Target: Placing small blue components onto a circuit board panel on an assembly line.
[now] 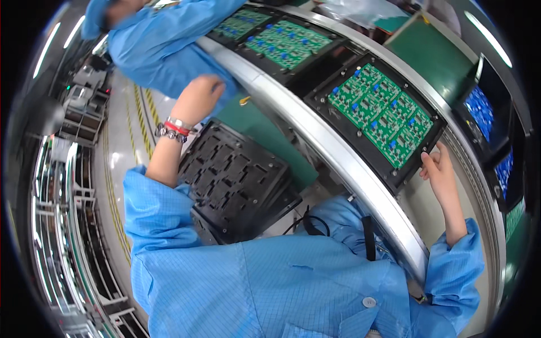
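My right hand (439, 170) is at the right corner of a black carrier tray (389, 181) on the conveyor. Its fingers are apart, with fingertips at or against the tray's edge. The tray bears a panel of green circuit boards (382, 115) with blue components. My left hand (197, 100) is raised on the other side of the rail, over a stack of black slotted trays (228, 180). It is smeared by motion and its fingers curl away from view, so whether it holds anything is hidden. A metal band and a red and beaded bracelet circle the left wrist.
Farther up the conveyor lies another black carrier with green boards (288, 42). A co-worker in a blue coat (163, 39) stands at the far left, an arm reaching across the line. A silver rail (332, 143) runs in front of me. Dark screens (479, 115) stand at right.
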A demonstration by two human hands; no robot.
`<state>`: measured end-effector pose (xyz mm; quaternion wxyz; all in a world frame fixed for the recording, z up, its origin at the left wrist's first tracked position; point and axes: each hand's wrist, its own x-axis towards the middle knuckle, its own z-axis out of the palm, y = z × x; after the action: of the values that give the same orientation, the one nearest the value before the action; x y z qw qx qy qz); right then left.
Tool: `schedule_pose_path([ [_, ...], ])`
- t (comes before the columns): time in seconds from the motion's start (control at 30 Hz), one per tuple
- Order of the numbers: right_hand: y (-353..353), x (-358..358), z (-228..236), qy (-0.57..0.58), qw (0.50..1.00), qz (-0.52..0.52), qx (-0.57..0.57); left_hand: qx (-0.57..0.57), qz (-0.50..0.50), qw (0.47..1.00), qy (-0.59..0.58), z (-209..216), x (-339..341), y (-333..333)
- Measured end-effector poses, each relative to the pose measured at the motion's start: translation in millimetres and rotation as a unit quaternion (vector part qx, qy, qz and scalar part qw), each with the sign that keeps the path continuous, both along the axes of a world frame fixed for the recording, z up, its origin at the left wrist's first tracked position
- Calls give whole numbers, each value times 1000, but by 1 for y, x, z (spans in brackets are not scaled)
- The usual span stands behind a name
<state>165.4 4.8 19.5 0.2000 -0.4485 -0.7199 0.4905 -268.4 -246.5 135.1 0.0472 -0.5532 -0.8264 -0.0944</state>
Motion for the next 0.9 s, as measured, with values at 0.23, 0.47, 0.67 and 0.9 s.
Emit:
schedule_pose_path([
  [0.23, 14, 3, 5, 8, 998, 67, -11, -77, 247, 964, -57, -121, -40, -124],
  [0.47, 17, 13, 33, 43, 993, 41, 98, 80, 329, 940, 36, -98, -6, -111],
  [0.67, -2, 17, 70, 140, 979, 36, 146, 275, 12, 940, 204, 37, 121, -28],
  [0.9, -46, 47, 135, 256, 957, 134, 14, 262, -539, 784, 161, 78, 220, 72],
])
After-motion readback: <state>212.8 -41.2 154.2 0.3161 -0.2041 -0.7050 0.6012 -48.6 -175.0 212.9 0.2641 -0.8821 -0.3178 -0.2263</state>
